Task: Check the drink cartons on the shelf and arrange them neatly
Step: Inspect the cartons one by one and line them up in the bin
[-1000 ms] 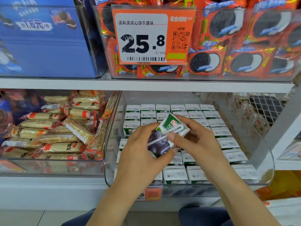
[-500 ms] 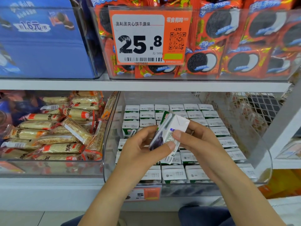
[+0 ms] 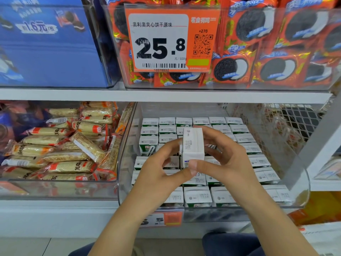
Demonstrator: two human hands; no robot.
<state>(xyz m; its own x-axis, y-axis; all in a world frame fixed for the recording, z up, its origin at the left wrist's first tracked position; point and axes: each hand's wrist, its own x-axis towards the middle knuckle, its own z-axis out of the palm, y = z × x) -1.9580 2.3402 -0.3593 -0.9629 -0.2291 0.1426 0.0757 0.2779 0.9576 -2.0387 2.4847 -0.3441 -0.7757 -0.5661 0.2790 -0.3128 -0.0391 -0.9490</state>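
Head cam: left hand [image 3: 156, 174] & right hand [image 3: 227, 161] both grip carton [image 3: 192, 145], white top up; tag [image 3: 166, 41] reads 25.8.

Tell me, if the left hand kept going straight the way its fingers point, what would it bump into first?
Probably the drink carton that the left hand already holds with the right hand; beyond that, the cartons in the clear bin, though depth is unclear.

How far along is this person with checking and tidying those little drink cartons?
Mostly tidy: the cartons in the clear bin stand in rows. In hand: both the left hand and right hand hold one carton, its white printed face toward the camera. Left: setting it back, near the taller carton.
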